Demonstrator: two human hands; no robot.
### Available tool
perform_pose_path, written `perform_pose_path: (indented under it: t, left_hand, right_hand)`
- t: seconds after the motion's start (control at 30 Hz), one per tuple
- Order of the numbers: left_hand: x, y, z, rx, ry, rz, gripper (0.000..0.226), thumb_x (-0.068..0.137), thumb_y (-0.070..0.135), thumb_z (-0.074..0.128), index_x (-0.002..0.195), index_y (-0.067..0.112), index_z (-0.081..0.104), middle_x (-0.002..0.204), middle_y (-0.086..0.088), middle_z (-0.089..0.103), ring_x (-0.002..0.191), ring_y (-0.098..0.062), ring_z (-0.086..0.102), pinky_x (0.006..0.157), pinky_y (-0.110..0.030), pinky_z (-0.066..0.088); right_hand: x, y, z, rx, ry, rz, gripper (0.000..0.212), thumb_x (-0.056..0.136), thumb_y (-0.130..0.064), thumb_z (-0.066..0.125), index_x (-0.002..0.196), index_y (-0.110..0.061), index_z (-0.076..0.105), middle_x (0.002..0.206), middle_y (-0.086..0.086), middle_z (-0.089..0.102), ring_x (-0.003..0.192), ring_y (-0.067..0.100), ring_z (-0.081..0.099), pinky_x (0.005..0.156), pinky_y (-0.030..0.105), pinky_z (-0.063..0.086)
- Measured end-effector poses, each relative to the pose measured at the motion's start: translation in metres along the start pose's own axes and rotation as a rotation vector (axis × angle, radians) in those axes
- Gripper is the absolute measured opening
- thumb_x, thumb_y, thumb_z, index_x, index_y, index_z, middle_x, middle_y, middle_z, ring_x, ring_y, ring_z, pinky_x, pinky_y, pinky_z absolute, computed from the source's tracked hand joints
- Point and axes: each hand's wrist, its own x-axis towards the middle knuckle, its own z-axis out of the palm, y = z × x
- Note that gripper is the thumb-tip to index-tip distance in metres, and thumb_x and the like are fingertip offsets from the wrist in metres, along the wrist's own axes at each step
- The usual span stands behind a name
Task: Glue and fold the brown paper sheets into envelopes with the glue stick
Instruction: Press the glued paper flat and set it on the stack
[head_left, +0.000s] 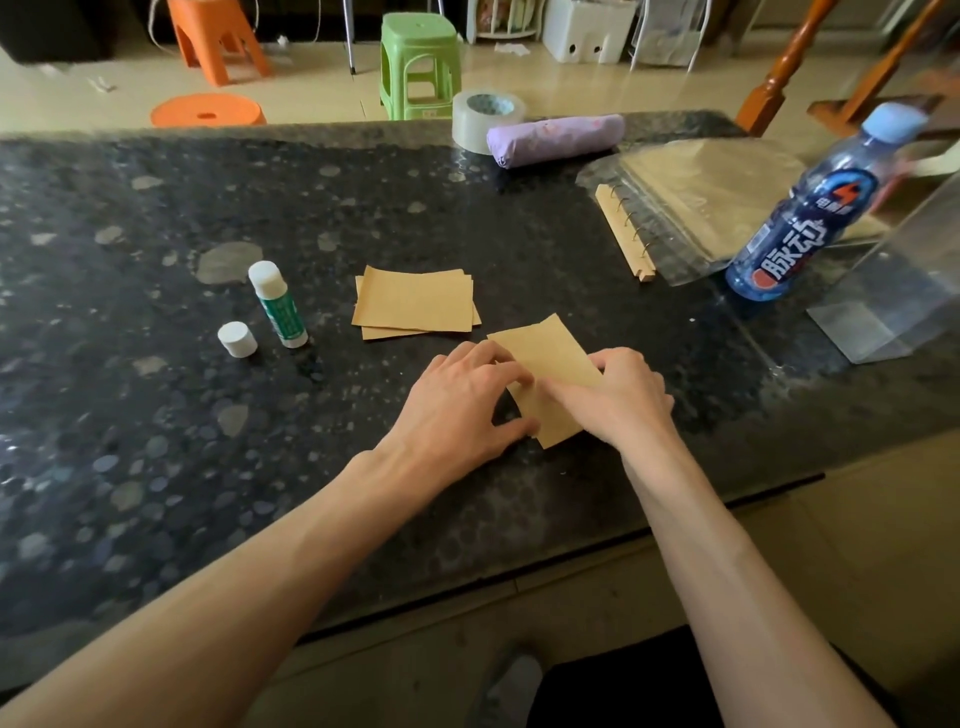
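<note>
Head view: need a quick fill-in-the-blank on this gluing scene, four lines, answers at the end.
1. The glue stick stands on the table with its white cap ____, lying beside it.
2. The left hand and right hand are both on one ____ paper sheet.
3. The stack of spare sheets lies to the ____ of the glue stick.
4. The bottle has a ____ label.
Answers: off; brown; right; blue.
</note>
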Motion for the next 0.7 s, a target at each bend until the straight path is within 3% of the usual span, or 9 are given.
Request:
perform_pose_path:
  t: [0.1,0.27,0.37,0.47,0.57,0.7]
  left_hand:
    - [-0.001,0.000,0.001,-0.006,0.018,0.004,0.051,0.091,0.053,0.072,0.136,0.031,0.063,0.142,0.007,0.053,0.132,-0.015,0.049,0.109,-0.036,0.043]
    - [-0.002,0.000,0.002,-0.021,0.033,0.000,0.055,0.088,0.053,0.075,0.137,0.029,0.062,0.141,0.005,0.053,0.130,-0.016,0.052,0.109,-0.036,0.044]
    - [-0.002,0.000,0.002,-0.020,0.036,0.004,0.053,0.089,0.053,0.074,0.134,0.028,0.063,0.140,0.004,0.055,0.128,-0.016,0.053,0.107,-0.036,0.046]
    - [-0.002,-0.001,0.002,0.005,0.026,0.016,0.050,0.091,0.053,0.072,0.133,0.028,0.065,0.141,0.004,0.055,0.129,-0.016,0.052,0.107,-0.036,0.047]
    - [-0.002,-0.001,0.002,0.008,0.025,0.019,0.049,0.091,0.054,0.071,0.133,0.029,0.064,0.142,0.006,0.054,0.129,-0.015,0.051,0.107,-0.036,0.047]
    - [-0.003,-0.002,0.001,0.001,0.011,0.023,0.052,0.091,0.055,0.071,0.136,0.030,0.062,0.143,0.007,0.052,0.131,-0.014,0.050,0.109,-0.035,0.045]
  right_hand:
    - [-0.001,-0.002,0.006,-0.007,0.021,-0.007,0.063,0.085,-0.059,0.077,0.133,-0.019,0.064,0.140,0.011,0.056,0.134,0.035,0.044,0.109,0.050,0.039]
    - [-0.001,-0.002,0.006,0.085,-0.004,-0.013,0.059,0.085,-0.048,0.081,0.132,-0.018,0.061,0.127,0.005,0.065,0.123,0.029,0.060,0.105,0.053,0.050]
    - [0.000,0.000,0.008,0.018,0.013,0.004,0.055,0.087,-0.048,0.079,0.131,-0.019,0.064,0.130,0.006,0.065,0.126,0.031,0.057,0.109,0.051,0.043]
    - [-0.003,-0.001,0.013,-0.100,0.078,0.017,0.070,0.085,-0.056,0.077,0.139,-0.017,0.056,0.143,0.014,0.051,0.137,0.036,0.041,0.111,0.050,0.034]
    - [-0.002,-0.002,0.012,-0.039,0.037,0.047,0.076,0.082,-0.061,0.078,0.141,-0.018,0.055,0.147,0.014,0.046,0.139,0.036,0.037,0.113,0.050,0.032]
    - [-0.003,-0.002,0.007,0.068,0.044,0.034,0.065,0.082,-0.052,0.082,0.135,-0.025,0.054,0.136,0.006,0.054,0.136,0.031,0.044,0.112,0.049,0.033]
